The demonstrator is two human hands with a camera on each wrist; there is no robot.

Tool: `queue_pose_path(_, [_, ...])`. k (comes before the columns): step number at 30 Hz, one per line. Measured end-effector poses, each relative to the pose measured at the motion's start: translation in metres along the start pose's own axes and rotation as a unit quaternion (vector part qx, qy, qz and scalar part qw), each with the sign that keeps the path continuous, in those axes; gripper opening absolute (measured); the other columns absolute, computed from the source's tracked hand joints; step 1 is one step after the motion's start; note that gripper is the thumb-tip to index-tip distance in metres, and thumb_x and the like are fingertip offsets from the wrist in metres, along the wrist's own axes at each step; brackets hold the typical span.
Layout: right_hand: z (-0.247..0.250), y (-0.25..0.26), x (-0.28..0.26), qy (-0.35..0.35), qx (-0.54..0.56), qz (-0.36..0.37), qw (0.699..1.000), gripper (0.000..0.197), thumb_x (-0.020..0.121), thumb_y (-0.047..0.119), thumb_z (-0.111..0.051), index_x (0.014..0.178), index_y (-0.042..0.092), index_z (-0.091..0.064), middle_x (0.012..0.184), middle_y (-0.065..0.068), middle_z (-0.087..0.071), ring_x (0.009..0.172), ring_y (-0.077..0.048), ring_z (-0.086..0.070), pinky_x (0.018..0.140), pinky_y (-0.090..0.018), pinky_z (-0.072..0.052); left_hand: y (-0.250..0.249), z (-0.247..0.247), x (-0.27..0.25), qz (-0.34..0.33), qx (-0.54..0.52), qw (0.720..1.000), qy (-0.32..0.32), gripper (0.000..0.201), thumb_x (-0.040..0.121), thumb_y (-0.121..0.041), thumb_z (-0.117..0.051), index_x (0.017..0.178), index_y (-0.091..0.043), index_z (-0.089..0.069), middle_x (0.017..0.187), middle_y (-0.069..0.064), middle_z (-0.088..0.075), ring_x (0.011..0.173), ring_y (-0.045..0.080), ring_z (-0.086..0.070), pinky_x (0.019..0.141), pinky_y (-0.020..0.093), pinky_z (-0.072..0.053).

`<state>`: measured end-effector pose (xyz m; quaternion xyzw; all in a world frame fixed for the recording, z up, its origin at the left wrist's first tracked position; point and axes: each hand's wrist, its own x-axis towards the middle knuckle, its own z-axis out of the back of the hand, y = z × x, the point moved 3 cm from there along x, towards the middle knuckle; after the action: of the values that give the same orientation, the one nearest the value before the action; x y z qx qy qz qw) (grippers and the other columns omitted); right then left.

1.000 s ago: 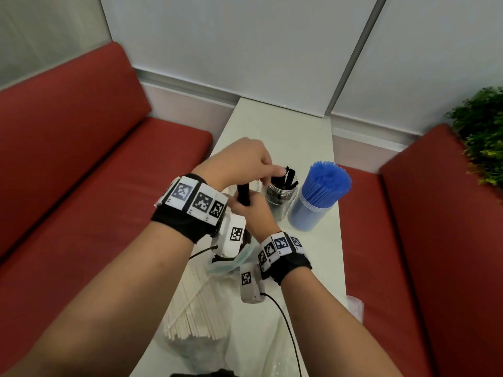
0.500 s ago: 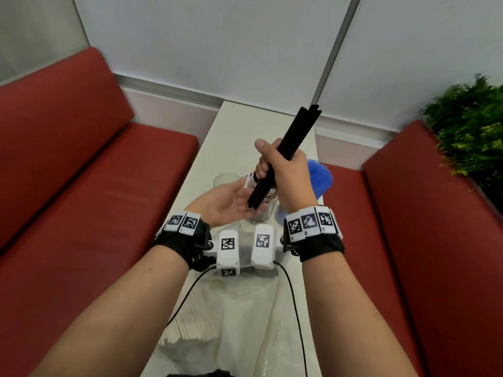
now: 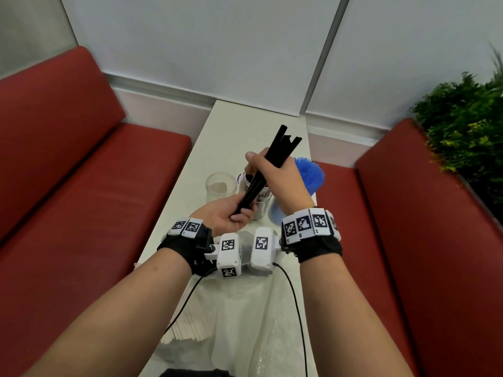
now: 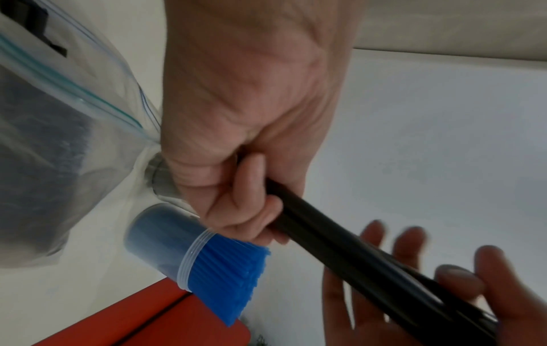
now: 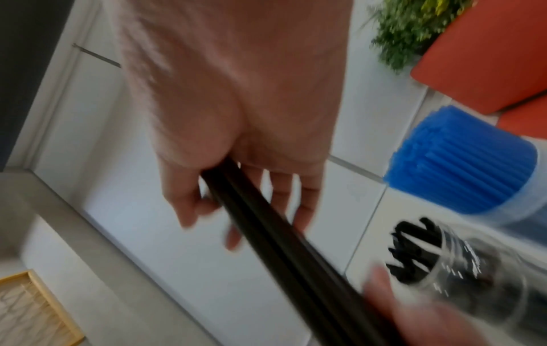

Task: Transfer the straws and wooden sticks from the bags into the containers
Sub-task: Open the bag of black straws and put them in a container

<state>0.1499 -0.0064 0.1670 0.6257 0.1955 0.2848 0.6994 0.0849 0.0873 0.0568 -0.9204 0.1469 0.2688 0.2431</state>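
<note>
My right hand grips a bundle of black straws around its middle and holds it tilted over the table. The left hand lies palm up below, and its fingers curl round the bundle's lower end. Behind the bundle stands a clear jar with several black straws in it. To the right a container packed with blue straws stands upright. An empty glass jar stands on the left. A bag of pale sticks lies near me.
The narrow white table runs between two red benches. Clear zip bags lie crumpled under my wrists. A green plant stands at the far right. Wrist-camera cables trail over the bags.
The right hand has lifted the black straw bundle up from near the bags. The left hand has dropped below it, turned palm up, and closed its fingers on the lower end.
</note>
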Motion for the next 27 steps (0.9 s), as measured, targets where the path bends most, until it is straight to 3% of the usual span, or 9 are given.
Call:
queue_pose_path(2, [0.011, 0.000, 0.005, 0.062, -0.070, -0.034, 0.995, 0.031, 0.088, 0.027, -0.074, 0.090, -0.002, -0.066, 0.082, -0.015, -0.067, 0.079, -0.023, -0.062, 0.078, -0.046, -0.054, -0.001, 0.010, 0.006, -0.034, 0.019, 0.999, -0.034, 0.028, 0.100, -0.032, -0.049, 0.088, -0.008, -0.052, 0.065, 0.005, -0.051, 0.039, 0.006, -0.038, 0.029, 0.013, -0.022])
queue_pose_path(5, [0.027, 0.002, 0.009, 0.153, -0.115, -0.108, 0.975, 0.024, 0.087, 0.022, -0.076, 0.100, 0.002, -0.074, 0.090, -0.017, -0.076, 0.077, -0.023, -0.071, 0.071, -0.034, -0.061, -0.001, 0.026, 0.010, -0.065, 0.041, 0.994, -0.075, 0.025, 0.101, -0.030, -0.046, 0.090, -0.008, -0.050, 0.060, 0.003, -0.050, 0.038, 0.005, -0.036, 0.031, 0.012, -0.020])
queue_pose_path(7, [0.031, 0.003, 0.012, 0.159, -0.092, -0.131, 0.974, 0.018, 0.087, 0.014, -0.076, 0.100, 0.001, -0.076, 0.091, -0.018, -0.077, 0.075, -0.028, -0.073, 0.074, -0.034, -0.064, -0.002, 0.032, 0.012, -0.087, 0.044, 0.992, -0.083, 0.024, 0.102, -0.029, -0.044, 0.093, -0.008, -0.051, 0.060, 0.002, -0.049, 0.039, 0.005, -0.036, 0.031, 0.013, -0.021])
queue_pose_path(12, [0.039, 0.009, 0.032, 0.096, -0.067, -0.095, 0.989, 0.014, 0.086, 0.006, -0.075, 0.096, -0.003, -0.075, 0.095, -0.019, -0.077, 0.077, -0.031, -0.075, 0.080, -0.035, -0.064, -0.018, 0.041, 0.013, -0.151, 0.056, 0.975, -0.154, 0.021, 0.100, -0.017, -0.048, 0.095, -0.001, -0.060, 0.070, 0.008, -0.057, 0.049, 0.011, -0.050, 0.040, 0.017, -0.037])
queue_pose_path(14, [0.048, 0.013, 0.045, 0.021, -0.063, -0.064, 0.996, 0.012, 0.084, 0.005, -0.074, 0.092, -0.003, -0.074, 0.091, -0.016, -0.077, 0.074, -0.028, -0.075, 0.082, -0.040, -0.064, -0.025, 0.053, 0.010, -0.171, 0.084, 0.962, -0.196, 0.018, 0.098, -0.015, -0.051, 0.093, -0.001, -0.063, 0.077, 0.010, -0.061, 0.057, 0.014, -0.054, 0.048, 0.019, -0.042])
queue_pose_path(18, [0.061, 0.008, 0.067, -0.129, -0.134, -0.044, 0.981, 0.010, 0.085, 0.009, -0.069, 0.087, 0.002, -0.075, 0.086, -0.017, -0.076, 0.071, -0.030, -0.075, 0.085, -0.049, -0.062, -0.024, 0.081, 0.008, -0.153, 0.163, 0.933, -0.283, 0.010, 0.095, -0.009, -0.054, 0.095, -0.004, -0.062, 0.082, 0.009, -0.060, 0.063, 0.016, -0.054, 0.050, 0.021, -0.042])
queue_pose_path(20, [0.061, 0.000, 0.073, -0.148, -0.157, -0.053, 0.975, 0.011, 0.086, 0.008, -0.066, 0.088, 0.000, -0.074, 0.083, -0.019, -0.075, 0.075, -0.034, -0.076, 0.084, -0.049, -0.061, -0.018, 0.090, 0.010, -0.130, 0.219, 0.915, -0.312, 0.007, 0.093, -0.007, -0.057, 0.092, -0.003, -0.063, 0.079, 0.008, -0.058, 0.060, 0.017, -0.051, 0.050, 0.022, -0.042])
queue_pose_path(24, [0.053, -0.021, 0.077, -0.149, -0.202, -0.075, 0.965, 0.011, 0.086, 0.007, -0.064, 0.086, 0.006, -0.075, 0.083, -0.017, -0.076, 0.077, -0.032, -0.076, 0.082, -0.041, -0.062, -0.004, 0.103, 0.019, -0.080, 0.313, 0.878, -0.355, 0.017, 0.095, 0.000, -0.051, 0.083, -0.001, -0.063, 0.068, 0.009, -0.053, 0.054, 0.017, -0.046, 0.051, 0.023, -0.043])
queue_pose_path(27, [0.049, -0.039, 0.082, -0.153, -0.222, -0.093, 0.958, 0.012, 0.086, 0.008, -0.065, 0.090, 0.001, -0.074, 0.087, -0.019, -0.076, 0.080, -0.033, -0.075, 0.079, -0.041, -0.062, 0.002, 0.109, 0.027, -0.063, 0.372, 0.856, -0.354, 0.006, 0.091, 0.001, -0.058, 0.089, 0.002, -0.064, 0.067, 0.012, -0.054, 0.054, 0.020, -0.048, 0.054, 0.025, -0.045])
